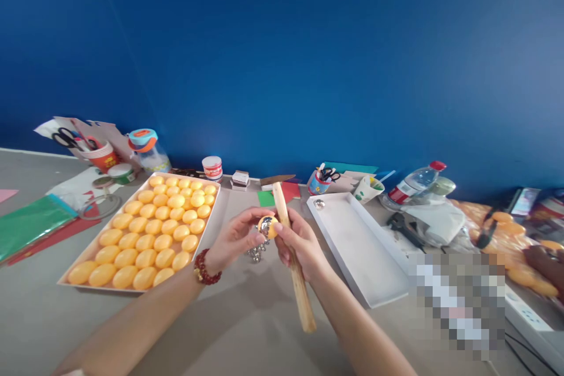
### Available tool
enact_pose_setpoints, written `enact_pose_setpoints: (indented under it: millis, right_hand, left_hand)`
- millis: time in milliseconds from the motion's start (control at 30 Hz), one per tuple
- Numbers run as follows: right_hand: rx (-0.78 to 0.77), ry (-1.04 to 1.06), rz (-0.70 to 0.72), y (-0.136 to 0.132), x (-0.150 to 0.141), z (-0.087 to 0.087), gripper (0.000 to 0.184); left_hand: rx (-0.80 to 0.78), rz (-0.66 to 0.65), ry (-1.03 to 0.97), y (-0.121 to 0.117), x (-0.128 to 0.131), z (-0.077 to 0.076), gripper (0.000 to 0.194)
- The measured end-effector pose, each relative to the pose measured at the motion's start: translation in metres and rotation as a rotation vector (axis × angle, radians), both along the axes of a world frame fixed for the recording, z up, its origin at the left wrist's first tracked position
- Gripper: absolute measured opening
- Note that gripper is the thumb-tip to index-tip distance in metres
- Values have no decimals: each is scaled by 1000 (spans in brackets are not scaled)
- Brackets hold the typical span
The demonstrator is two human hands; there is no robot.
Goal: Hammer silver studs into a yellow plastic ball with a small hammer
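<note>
Near the middle of the table my left hand [238, 235], with a dark red bead bracelet on its wrist, pinches an orange ball [274, 228] with a shiny silver piece [265, 225] on its face. My right hand [302, 241] is closed around a pale wooden stick [299, 291], which slants from upper left to lower right. The right thumb also touches the ball. Under the left fingers is a cluster of shiny silver pieces [256, 252], partly hidden by the hand.
At left lies a shallow tray [66, 273] of many orange balls. To the right, a white box lid [365, 258] holds a silver piece [319, 204]. Along the blue wall stand cups with scissors [319, 183], a lidded bottle [147, 150] and a plastic bottle [414, 184]. A power strip [526, 311] lies right.
</note>
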State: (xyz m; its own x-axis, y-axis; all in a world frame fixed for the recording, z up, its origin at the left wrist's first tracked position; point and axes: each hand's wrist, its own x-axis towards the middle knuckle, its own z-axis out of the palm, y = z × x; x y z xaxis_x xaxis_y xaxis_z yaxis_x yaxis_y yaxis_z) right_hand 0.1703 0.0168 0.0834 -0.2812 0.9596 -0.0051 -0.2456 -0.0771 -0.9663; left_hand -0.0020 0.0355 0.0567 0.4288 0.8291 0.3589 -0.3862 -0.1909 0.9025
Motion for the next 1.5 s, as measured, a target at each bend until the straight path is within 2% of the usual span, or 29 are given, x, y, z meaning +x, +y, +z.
enact_pose_setpoints:
  millis: [167,500,567,667,733,800,933,1067,1233,1367,1500]
  right_hand:
    - [-17,4,-26,1,0,1,42]
    - [-4,-46,-33,1,0,-1,46]
    - [-9,-40,-40,1,0,-1,46]
    - [-19,-37,-54,1,0,0,45]
    - [-18,-48,-65,1,-1,0,44]
    - [-8,-66,-72,2,-1,-1,45]
    - [-5,-97,-65,2,-2,0,45]
    - [2,-78,-35,1,-2,3,43]
    - [53,-67,13,-1,-2,2,43]
    - [87,-91,4,-1,-1,0,40]
    - [83,-112,-19,0,-1,-2,42]
  left_hand:
    - [51,9,14,3,2,0,37]
    - [33,48,45,3,3,0,37]
    - [102,57,55,4,3,-1,44]
    - [297,133,127,5,3,-4,54]
    - [396,199,198,4,3,-4,52]
    - [422,247,258,3,3,-2,46]
    - [353,320,288,2,3,0,36]
    - [219,349,194,3,5,-3,28]
    - [76,248,54,3,7,-10,30]
    - [62,163,32,3,7,-11,29]
    - [96,146,92,2,7,-7,28]
